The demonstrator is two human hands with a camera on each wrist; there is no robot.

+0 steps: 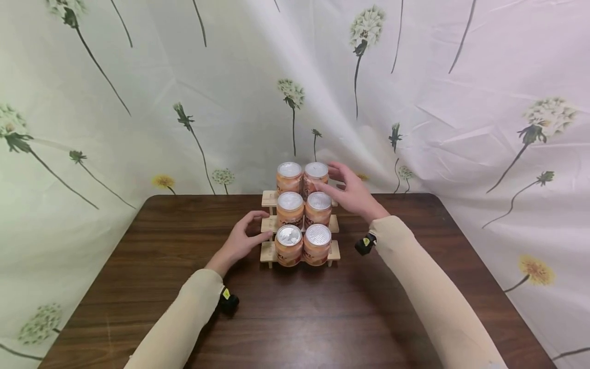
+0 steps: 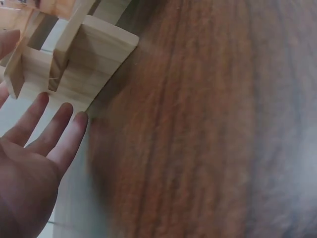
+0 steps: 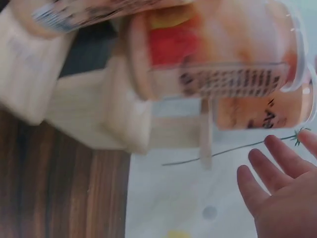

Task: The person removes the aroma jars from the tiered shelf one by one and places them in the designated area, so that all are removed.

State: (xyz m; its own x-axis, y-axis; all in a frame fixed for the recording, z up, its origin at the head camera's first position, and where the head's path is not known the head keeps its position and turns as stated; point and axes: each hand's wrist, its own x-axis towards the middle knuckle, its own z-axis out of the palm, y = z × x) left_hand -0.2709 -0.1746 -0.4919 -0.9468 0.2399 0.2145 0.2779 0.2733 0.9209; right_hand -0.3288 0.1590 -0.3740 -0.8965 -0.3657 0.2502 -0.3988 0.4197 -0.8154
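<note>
A three-step light wooden stand point(image 1: 269, 251) stands on the table, with two orange-labelled cans side by side on each step. Their silvery lids face up, including the front left can point(image 1: 289, 252) and the front right can point(image 1: 316, 252). My left hand point(image 1: 239, 241) is at the stand's left side, fingers extended and spread, fingertips close to the wooden side point(image 2: 94, 54) in the left wrist view. At the upper right, my right hand point(image 1: 352, 195) reaches around the back right can point(image 1: 318, 177), its thumb overlapping the can. In the right wrist view its fingers point(image 3: 282, 163) are loosely extended beside that can point(image 3: 257, 111).
The dark brown wooden table point(image 1: 295, 318) extends around the stand. Behind it hangs a pale curtain point(image 1: 239, 77) printed with dandelions, close to the table's back edge. Black wrist cameras are strapped at both sleeves, such as the right one point(image 1: 365, 244).
</note>
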